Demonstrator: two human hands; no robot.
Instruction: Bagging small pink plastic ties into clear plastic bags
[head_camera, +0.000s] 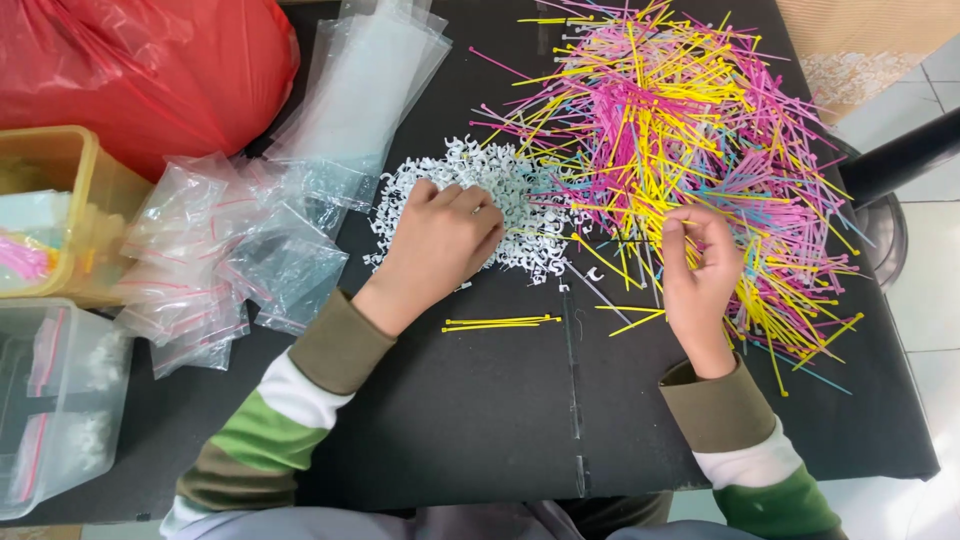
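Note:
My left hand (440, 245) rests knuckles-up on a heap of small white plastic clips (520, 195) in the middle of the black table (480, 420), its fingers curled into the clips. My right hand (700, 270) sits at the near edge of a big pile of pink, yellow and blue cable ties (660, 120), fingers bent and pinching among the ties; what it grips I cannot tell. A few yellow ties (500, 322) lie together on the cloth between my hands.
Small clear zip bags (230, 250) are heaped left of the clips, with longer clear bags (370, 80) behind. A red plastic sack (140, 60), a yellow tub (80, 210) and a clear box (60, 400) stand at the left. Tiled floor lies past the table's right edge.

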